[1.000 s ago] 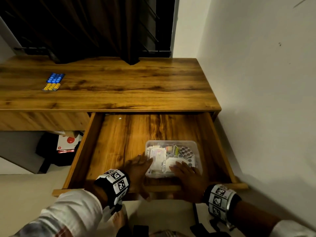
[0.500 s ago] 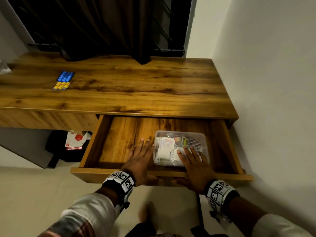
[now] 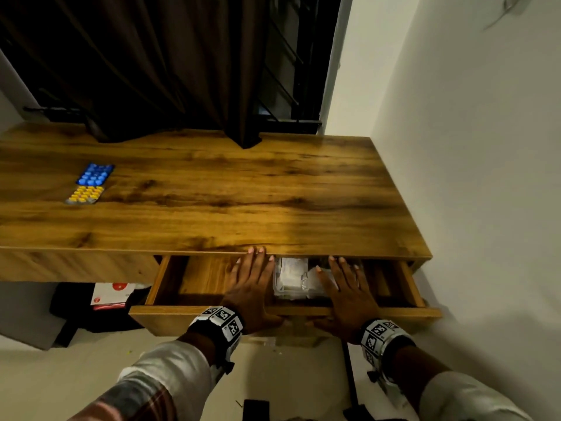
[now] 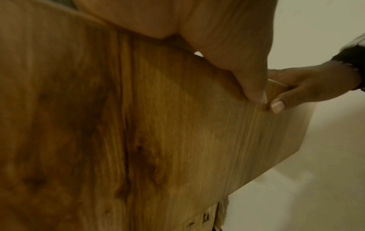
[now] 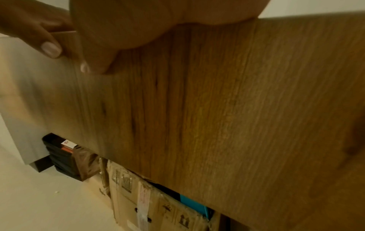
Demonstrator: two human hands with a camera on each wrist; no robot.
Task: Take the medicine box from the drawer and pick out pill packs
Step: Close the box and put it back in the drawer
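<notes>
A clear plastic medicine box full of packets lies in the wooden drawer, its far half hidden under the desk top. My left hand lies over the drawer's front edge just left of the box, fingers straight and reaching to the desk edge. My right hand lies the same way, over the box's right part. Both thumbs press the drawer's front panel, the left thumb beside the right thumb. A blue pill pack and a yellow pill pack lie on the desk's left.
A white wall stands close on the right of the desk. A dark curtain hangs behind it. Under the desk are cardboard boxes and a black bag with a white and red packet.
The drawer has slid inward from wide open to about a third open, both hands moving with its front. The box is now half covered by the desk top.
</notes>
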